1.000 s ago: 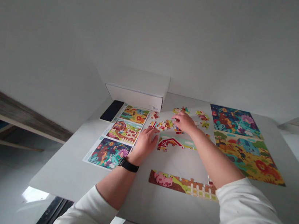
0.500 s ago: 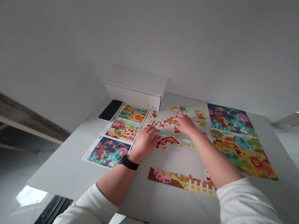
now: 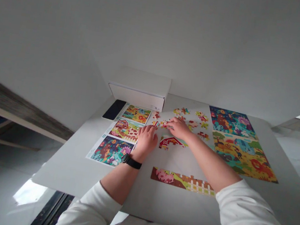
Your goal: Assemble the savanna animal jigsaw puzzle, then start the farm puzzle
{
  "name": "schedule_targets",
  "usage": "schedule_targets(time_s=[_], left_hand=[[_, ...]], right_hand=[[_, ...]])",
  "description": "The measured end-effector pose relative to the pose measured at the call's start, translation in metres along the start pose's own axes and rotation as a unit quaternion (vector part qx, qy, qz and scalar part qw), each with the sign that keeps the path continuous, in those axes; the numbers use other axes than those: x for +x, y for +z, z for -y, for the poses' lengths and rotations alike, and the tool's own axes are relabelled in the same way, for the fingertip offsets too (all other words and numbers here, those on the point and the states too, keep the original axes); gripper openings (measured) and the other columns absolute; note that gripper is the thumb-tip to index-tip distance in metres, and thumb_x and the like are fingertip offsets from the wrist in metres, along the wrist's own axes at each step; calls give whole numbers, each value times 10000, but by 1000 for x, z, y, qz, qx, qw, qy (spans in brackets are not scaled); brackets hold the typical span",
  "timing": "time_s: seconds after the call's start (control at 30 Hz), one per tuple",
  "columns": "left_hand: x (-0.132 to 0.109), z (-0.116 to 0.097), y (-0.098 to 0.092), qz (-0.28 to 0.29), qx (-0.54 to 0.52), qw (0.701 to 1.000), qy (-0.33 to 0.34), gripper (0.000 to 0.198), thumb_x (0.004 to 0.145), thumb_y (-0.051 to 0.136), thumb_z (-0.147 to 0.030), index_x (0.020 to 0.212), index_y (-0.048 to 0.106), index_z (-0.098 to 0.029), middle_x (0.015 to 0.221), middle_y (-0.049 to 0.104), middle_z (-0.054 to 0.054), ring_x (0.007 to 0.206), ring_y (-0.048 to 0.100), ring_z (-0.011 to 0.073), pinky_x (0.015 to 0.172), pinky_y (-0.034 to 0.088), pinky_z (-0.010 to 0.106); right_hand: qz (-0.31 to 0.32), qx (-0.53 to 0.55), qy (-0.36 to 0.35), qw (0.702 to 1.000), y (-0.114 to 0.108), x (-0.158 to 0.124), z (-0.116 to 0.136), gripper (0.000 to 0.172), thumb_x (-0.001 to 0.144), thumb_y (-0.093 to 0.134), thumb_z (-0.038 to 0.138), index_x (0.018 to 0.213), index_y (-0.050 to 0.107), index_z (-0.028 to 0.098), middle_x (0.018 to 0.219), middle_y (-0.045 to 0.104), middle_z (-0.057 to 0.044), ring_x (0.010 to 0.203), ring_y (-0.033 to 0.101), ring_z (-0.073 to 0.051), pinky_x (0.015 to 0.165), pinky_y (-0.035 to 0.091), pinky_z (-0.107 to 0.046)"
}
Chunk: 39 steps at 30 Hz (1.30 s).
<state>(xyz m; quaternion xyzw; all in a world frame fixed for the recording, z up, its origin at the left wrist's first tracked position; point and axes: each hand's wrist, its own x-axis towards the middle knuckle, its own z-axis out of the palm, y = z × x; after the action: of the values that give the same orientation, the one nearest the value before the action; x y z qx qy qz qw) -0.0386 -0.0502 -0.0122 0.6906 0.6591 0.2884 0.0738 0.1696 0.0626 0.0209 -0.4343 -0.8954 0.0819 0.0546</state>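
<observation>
My left hand [image 3: 147, 138] rests at the right edge of the printed picture sheet [image 3: 98, 145], its fingers bent; whether it holds anything is hidden. My right hand [image 3: 178, 128] has its fingertips down among loose puzzle pieces [image 3: 193, 123], at a small piece I cannot make out clearly. Just below it lies a joined barn section [image 3: 172, 142] with a red roof. Nearer to me is a joined strip [image 3: 170, 177] showing a pig and a white fence, its right end near my right forearm.
A white box [image 3: 138, 96] stands at the back against the wall. A black phone [image 3: 114, 109] lies over the sheet's upper left. Two assembled puzzles, a dark one [image 3: 231, 121] and a yellow one [image 3: 246, 156], lie on the right of the white table [image 3: 75, 176].
My right hand has moved left across the loose pieces, uncovering some on its right. My left hand's fingers are drawn closer together. The view has shifted slightly.
</observation>
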Motion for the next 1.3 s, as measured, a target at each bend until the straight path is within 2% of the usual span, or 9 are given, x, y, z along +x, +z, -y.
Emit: schedule_targets(time_s=[0.1, 0.23, 0.43, 0.63, 0.8, 0.9, 1.0, 1.17, 1.3], left_hand=[[-1, 0, 1, 5, 22, 1000, -15, 380, 907, 606, -141, 1279, 657, -197, 1364, 717, 169, 1318, 608, 398, 1210, 395, 642], [-2, 0, 4, 2, 23, 1000, -14, 419, 904, 604, -147, 1316, 629, -221, 1427, 698, 175, 1387, 584, 399, 1266, 315, 695], [-4, 3, 11, 5, 14, 1000, -8, 495, 928, 595, -167, 1418, 609, -233, 1592, 610, 180, 1508, 511, 410, 1291, 275, 741], [-3, 1, 9, 28, 16, 999, 8, 506, 961, 637, -241, 1466, 608, -231, 1647, 555, 197, 1527, 493, 406, 1297, 279, 729], [-3, -2, 5, 6, 10, 1000, 24, 443, 1007, 624, -302, 1449, 620, -260, 1630, 568, 170, 1521, 487, 397, 1290, 316, 691], [-2, -1, 4, 0, 2, 1000, 30, 436, 1008, 628, -293, 1443, 622, -270, 1594, 596, 159, 1503, 504, 376, 1295, 328, 653], [0, 1, 4, 1, -1, 1000, 30, 430, 1011, 615, -285, 1441, 624, -262, 1584, 602, 154, 1483, 524, 365, 1284, 353, 631], [0, 2, 5, 13, 10, 999, 38, 408, 1032, 573, -288, 1434, 625, -244, 1574, 607, 156, 1478, 537, 355, 1280, 365, 621], [0, 3, 7, 14, 7, 999, 35, 409, 1027, 578, -279, 1432, 618, -242, 1577, 607, 151, 1493, 530, 351, 1280, 367, 615]], right_hand=[[-3, -3, -6, 1000, 3, -1, 5, 362, 1032, 655, 216, 1337, 822, 318, 1284, 712, -106, 1230, 653, -275, 1138, 474, -408], [-5, 0, -19, 1000, 3, -4, 4, 396, 1024, 655, 182, 1357, 812, 328, 1268, 714, -105, 1229, 650, -269, 1155, 458, -410], [-19, 14, -30, 999, 6, -14, -9, 440, 1026, 634, 167, 1423, 759, 308, 1316, 722, -96, 1278, 632, -258, 1176, 442, -416], [-80, -30, 109, 990, 4, -12, -39, 400, 1052, 599, 267, 1427, 737, 240, 1422, 713, -153, 1323, 618, -338, 1162, 459, -498], [-55, -34, 141, 988, -3, 15, -46, 481, 1079, 585, 324, 1525, 637, 150, 1531, 657, -206, 1417, 587, -354, 1210, 427, -508], [-40, -24, 118, 992, 0, 29, -39, 480, 1083, 602, 331, 1526, 631, 149, 1542, 659, -199, 1465, 568, -331, 1261, 375, -506], [-43, -9, 63, 997, 4, 34, -33, 438, 1075, 616, 298, 1492, 671, 176, 1530, 684, -163, 1448, 596, -304, 1277, 363, -492], [-57, 26, 4, 998, 8, 26, -40, 356, 1045, 647, 266, 1380, 757, 212, 1467, 733, -127, 1392, 646, -280, 1241, 420, -481], [-57, 26, 1, 998, 6, 20, -47, 356, 1045, 652, 277, 1376, 758, 198, 1452, 731, -128, 1395, 629, -270, 1237, 421, -451]])
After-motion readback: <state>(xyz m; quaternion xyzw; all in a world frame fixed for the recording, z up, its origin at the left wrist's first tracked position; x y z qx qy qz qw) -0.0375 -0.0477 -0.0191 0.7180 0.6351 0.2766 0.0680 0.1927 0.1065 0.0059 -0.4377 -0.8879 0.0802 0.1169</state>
